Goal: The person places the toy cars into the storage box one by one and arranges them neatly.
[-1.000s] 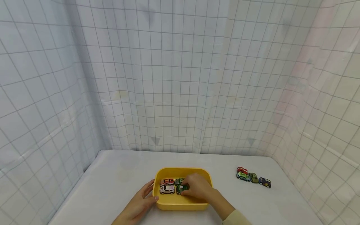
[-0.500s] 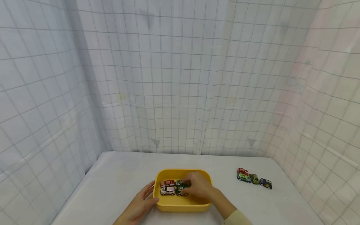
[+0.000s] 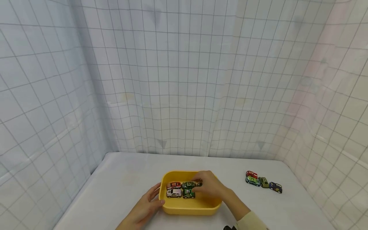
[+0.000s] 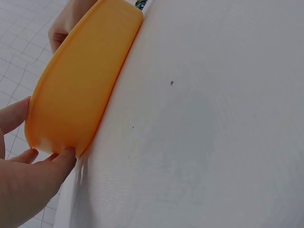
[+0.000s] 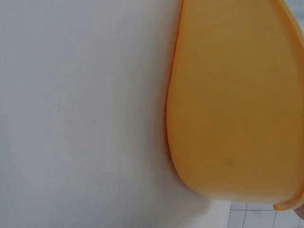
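Observation:
A yellow plastic tray [image 3: 189, 211] with raised walls stands on the table. My left hand [image 3: 146, 204] holds its left end, thumb at the front corner; the left wrist view shows the fingers [image 4: 64, 164] against the outer wall. Inside, a red toy car [image 3: 173, 185] and a camouflage green toy car [image 3: 188, 185] sit behind a white toy car [image 3: 174, 193] and a green toy car [image 3: 188, 193]. Reaching in from the right, my right hand [image 3: 211, 184] has thumb and forefinger around a small dark toy car [image 3: 199, 183], mostly hidden by the hand.
To the right on the white table [image 3: 123, 179] lie a red toy car [image 3: 251, 174], a lime green toy car [image 3: 253, 181], an olive toy car [image 3: 263, 182] and a dark blue toy car [image 3: 275, 187]. A gridded white curtain [image 3: 184, 95] surrounds the back and sides.
My right hand has come away from the green front-row car and shifted back and to the right, where a dark car now shows between its fingers. The left hand stays at the tray.

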### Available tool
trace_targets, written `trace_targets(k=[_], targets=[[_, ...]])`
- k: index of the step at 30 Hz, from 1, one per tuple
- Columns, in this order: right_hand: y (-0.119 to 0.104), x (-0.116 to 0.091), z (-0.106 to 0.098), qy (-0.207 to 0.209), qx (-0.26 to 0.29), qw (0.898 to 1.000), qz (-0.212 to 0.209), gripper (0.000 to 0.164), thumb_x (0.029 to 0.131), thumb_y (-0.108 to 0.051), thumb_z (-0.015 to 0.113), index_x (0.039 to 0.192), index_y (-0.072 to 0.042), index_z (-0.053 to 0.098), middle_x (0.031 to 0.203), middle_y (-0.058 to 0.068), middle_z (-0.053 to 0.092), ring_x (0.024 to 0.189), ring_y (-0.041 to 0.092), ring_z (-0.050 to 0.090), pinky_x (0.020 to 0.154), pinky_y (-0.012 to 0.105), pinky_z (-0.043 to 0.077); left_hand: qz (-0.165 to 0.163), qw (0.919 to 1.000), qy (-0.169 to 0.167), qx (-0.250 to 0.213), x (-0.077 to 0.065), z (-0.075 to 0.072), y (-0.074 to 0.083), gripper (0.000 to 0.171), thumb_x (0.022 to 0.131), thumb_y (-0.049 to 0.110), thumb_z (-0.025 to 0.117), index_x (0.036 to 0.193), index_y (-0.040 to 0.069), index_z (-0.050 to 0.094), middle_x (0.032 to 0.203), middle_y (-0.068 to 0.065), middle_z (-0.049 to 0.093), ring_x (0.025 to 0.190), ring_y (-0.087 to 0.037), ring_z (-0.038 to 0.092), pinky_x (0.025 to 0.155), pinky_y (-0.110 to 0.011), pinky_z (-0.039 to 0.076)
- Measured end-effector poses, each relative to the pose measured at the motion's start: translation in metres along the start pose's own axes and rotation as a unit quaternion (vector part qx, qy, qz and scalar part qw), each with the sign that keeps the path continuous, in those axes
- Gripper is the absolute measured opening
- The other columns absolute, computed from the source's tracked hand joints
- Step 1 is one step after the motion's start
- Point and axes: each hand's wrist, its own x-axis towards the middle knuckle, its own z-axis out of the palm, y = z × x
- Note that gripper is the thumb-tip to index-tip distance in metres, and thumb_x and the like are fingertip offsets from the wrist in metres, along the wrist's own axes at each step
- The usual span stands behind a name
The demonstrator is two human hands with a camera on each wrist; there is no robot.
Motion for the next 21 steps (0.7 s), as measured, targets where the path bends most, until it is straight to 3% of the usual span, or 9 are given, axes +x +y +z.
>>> trace_targets(k=[8, 21], targets=[[0.012, -0.009, -0.013, 0.014, -0.007, 1.000, 0.006, 0.035, 0.086, -0.022, 0.087, 0.113, -0.003, 0.078, 0.103, 0.002, 0.074, 0.092, 0.010, 0.065, 0.083, 0.027, 0.058, -0.002, 1.0000, 0.002, 0.002, 0.001, -0.001, 0.000, 0.093, 0.093, -0.002, 0.072, 0.164, -0.001, 0.012, 0.165, -0.036, 0.003, 0.149, -0.055, 0.006, 0.115, -0.052, 0.037], [0.023, -0.027, -0.034, 0.042, -0.005, 0.999, 0.012, 0.032, 0.087, -0.017, 0.086, 0.112, -0.001, 0.077, 0.104, 0.007, 0.073, 0.093, 0.023, 0.068, 0.084, 0.034, 0.060, 0.003, 1.0000, -0.001, 0.000, 0.003, -0.002, -0.001, 0.094, 0.093, -0.001, 0.073, 0.164, -0.001, 0.012, 0.165, -0.036, 0.002, 0.150, -0.055, 0.006, 0.114, -0.051, 0.039]])
